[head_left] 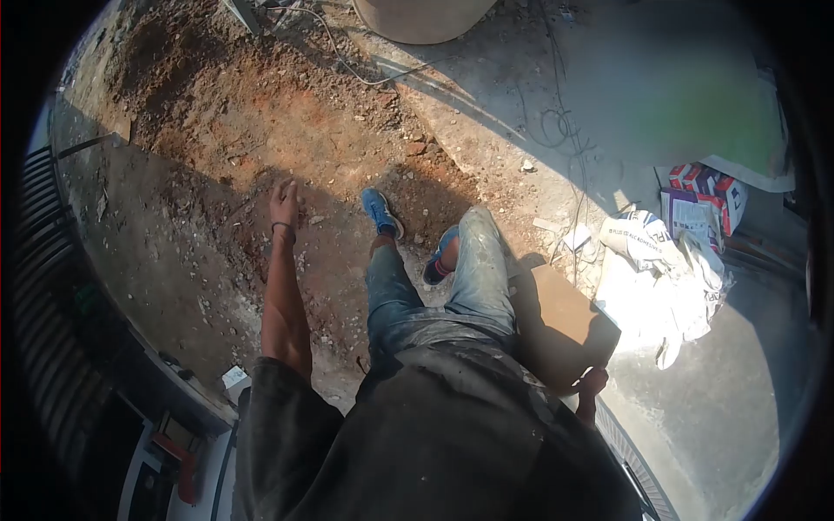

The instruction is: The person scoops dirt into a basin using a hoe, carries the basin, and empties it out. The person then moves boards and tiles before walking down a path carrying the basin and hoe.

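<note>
My right hand (593, 380) is closed on the edge of a flat brown panel (563, 304), perhaps a tile or board. The panel hangs beside my right leg, and part of it is hidden behind my body. My left hand (283, 207) hangs out over the dirt with its fingers loosely extended, holding nothing. A dark band circles the left wrist. Both my blue shoes (379, 214) are on the soil, one ahead of the other.
Crumpled white adhesive bags (656, 286) lie at right, near red and purple packages (695, 208). Thin cables (356, 80) cross the rubble-strewn ground. A rounded brown surface (426, 19) shows at the top. Dark railings (39, 226) line the left side.
</note>
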`<state>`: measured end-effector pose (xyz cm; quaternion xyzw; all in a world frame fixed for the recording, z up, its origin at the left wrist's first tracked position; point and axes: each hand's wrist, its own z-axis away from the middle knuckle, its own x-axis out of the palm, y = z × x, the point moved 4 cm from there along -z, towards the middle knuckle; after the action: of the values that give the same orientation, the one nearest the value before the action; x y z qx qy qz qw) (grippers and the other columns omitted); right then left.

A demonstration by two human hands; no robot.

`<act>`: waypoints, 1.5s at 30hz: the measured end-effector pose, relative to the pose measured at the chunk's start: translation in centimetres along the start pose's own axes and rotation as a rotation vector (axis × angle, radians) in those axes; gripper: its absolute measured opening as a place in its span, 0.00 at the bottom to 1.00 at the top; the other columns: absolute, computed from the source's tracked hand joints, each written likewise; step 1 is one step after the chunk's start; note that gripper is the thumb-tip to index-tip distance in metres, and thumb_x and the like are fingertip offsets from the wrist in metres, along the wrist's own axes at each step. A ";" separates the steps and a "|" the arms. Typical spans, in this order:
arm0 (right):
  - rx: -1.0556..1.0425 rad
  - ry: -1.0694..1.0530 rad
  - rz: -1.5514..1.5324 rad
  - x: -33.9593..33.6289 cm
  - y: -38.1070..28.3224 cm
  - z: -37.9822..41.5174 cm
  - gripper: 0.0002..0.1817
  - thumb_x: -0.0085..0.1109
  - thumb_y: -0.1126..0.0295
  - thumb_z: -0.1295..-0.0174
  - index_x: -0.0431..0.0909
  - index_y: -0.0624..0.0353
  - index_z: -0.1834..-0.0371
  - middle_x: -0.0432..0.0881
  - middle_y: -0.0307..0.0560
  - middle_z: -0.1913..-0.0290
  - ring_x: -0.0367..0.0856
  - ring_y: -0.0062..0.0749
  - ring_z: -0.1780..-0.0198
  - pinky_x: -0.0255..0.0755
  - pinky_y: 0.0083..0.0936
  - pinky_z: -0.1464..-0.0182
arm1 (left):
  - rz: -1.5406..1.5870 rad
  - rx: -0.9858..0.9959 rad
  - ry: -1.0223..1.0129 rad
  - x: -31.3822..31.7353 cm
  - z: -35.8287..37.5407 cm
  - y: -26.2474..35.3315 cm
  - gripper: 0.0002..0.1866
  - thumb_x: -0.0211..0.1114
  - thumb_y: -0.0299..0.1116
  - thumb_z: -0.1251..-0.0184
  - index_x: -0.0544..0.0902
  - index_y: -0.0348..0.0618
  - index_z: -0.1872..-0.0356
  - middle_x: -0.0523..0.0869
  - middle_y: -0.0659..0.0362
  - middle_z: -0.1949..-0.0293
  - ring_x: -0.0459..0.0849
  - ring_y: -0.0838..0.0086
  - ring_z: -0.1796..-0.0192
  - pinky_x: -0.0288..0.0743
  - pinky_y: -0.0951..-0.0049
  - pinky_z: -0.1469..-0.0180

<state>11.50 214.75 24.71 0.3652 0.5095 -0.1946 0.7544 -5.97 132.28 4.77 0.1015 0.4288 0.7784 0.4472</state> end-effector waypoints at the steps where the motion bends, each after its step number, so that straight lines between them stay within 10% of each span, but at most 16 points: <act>1: -0.005 0.006 -0.021 1.3 -0.3 -0.6 0.17 0.43 0.59 0.41 0.73 0.64 0.67 0.77 0.57 0.75 0.79 0.44 0.72 0.73 0.40 0.67 | -0.042 -0.001 0.017 0.8 -0.7 1.1 0.17 0.54 0.39 0.37 0.70 0.45 0.49 0.73 0.63 0.82 0.69 0.81 0.85 0.61 0.80 0.85; 6: -0.357 -0.148 0.267 7.7 -4.3 1.0 0.16 0.49 0.59 0.46 0.71 0.62 0.64 0.76 0.56 0.70 0.79 0.45 0.65 0.73 0.39 0.65 | 0.016 -0.012 -0.066 3.8 -2.7 -0.1 0.18 0.54 0.41 0.38 0.72 0.46 0.49 0.75 0.62 0.80 0.71 0.80 0.83 0.64 0.79 0.83; 9: -0.112 -0.134 0.033 5.3 -5.0 4.2 0.18 0.51 0.57 0.46 0.70 0.62 0.64 0.77 0.56 0.69 0.79 0.47 0.65 0.73 0.39 0.64 | -0.064 -0.067 -0.125 4.3 -0.5 -0.3 0.19 0.56 0.42 0.39 0.72 0.46 0.49 0.76 0.61 0.79 0.72 0.78 0.83 0.64 0.78 0.83; 20: -0.351 -0.079 0.221 4.6 -7.8 0.2 0.22 0.47 0.53 0.43 0.72 0.65 0.66 0.77 0.63 0.69 0.79 0.52 0.66 0.72 0.44 0.67 | -0.033 -0.267 -0.071 7.8 -0.3 -4.7 0.20 0.54 0.39 0.40 0.69 0.39 0.49 0.76 0.57 0.81 0.72 0.75 0.86 0.64 0.75 0.84; 22: -0.115 -0.371 -0.122 5.5 -8.4 0.0 0.24 0.42 0.50 0.40 0.71 0.66 0.65 0.77 0.64 0.66 0.77 0.57 0.64 0.71 0.46 0.65 | -0.054 -0.379 -0.065 7.6 1.9 -9.1 0.21 0.55 0.39 0.40 0.69 0.39 0.49 0.76 0.57 0.81 0.73 0.74 0.85 0.65 0.75 0.84; 28: 0.039 0.088 -0.204 2.1 -8.3 2.8 0.25 0.34 0.51 0.36 0.71 0.66 0.64 0.78 0.62 0.67 0.76 0.58 0.66 0.69 0.47 0.65 | -0.098 -0.318 -0.259 13.2 1.9 1.1 0.21 0.55 0.39 0.41 0.70 0.41 0.48 0.78 0.58 0.80 0.75 0.74 0.84 0.67 0.77 0.83; 32: -0.029 -0.026 -0.195 0.2 -8.0 2.9 0.31 0.29 0.48 0.36 0.74 0.67 0.72 0.78 0.59 0.70 0.76 0.56 0.66 0.68 0.45 0.62 | 0.149 -0.065 -0.258 12.1 0.7 7.7 0.19 0.56 0.37 0.39 0.70 0.43 0.48 0.77 0.59 0.79 0.74 0.78 0.83 0.66 0.80 0.83; 45: -0.100 0.162 -0.331 -0.5 -15.2 0.7 0.30 0.36 0.46 0.38 0.75 0.66 0.73 0.77 0.64 0.75 0.77 0.59 0.69 0.70 0.44 0.69 | -0.076 -0.501 -0.032 1.8 5.8 -7.9 0.14 0.55 0.35 0.41 0.72 0.43 0.55 0.74 0.59 0.82 0.72 0.75 0.85 0.64 0.75 0.84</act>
<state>1.64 204.17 19.92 0.2530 0.6309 -0.2604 0.6857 0.96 138.85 1.90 -0.0163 0.2189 0.8414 0.4939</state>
